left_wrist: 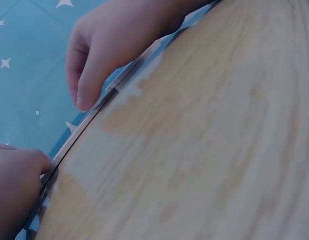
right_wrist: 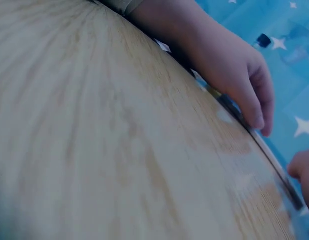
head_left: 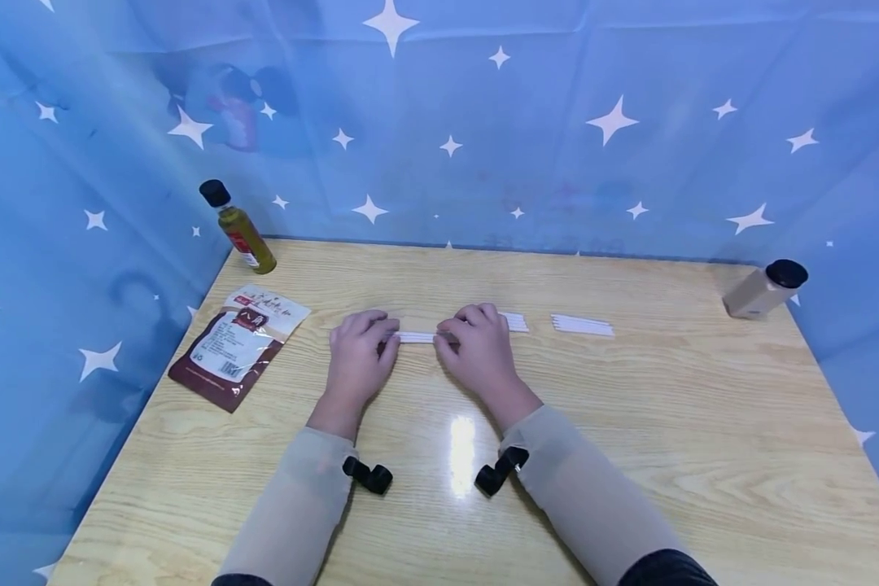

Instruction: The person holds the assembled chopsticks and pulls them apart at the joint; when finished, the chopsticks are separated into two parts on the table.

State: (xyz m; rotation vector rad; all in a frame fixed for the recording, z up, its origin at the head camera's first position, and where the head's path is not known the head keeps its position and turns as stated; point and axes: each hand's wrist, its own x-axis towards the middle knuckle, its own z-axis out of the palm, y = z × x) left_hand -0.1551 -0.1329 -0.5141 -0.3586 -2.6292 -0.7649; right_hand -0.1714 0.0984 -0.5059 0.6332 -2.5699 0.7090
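Note:
Several thin white sticks (head_left: pixel 416 337) lie side by side on the wooden table between both hands. My left hand (head_left: pixel 359 354) pinches their left end with thumb and curled fingers, while my right hand (head_left: pixel 479 350) pinches the right end. Only the middle of the sticks shows; the ends are hidden under the fingers. A second bundle of white sticks (head_left: pixel 516 322) lies just right of my right hand, partly covered by it, and a third bundle (head_left: pixel 582 325) sits farther right. Seen edge-on in the left wrist view, the held sticks (left_wrist: pixel 69 142) form a thin line along the tabletop.
Left of the hands lies a brown and white printed pouch (head_left: pixel 238 346). Behind it stands an oil bottle (head_left: pixel 243 236) with a black cap. A pale container (head_left: pixel 753 295) with a black lid stands at the far right. Blue star-patterned cloth (head_left: pixel 527 163) hangs around the table (head_left: pixel 666 448).

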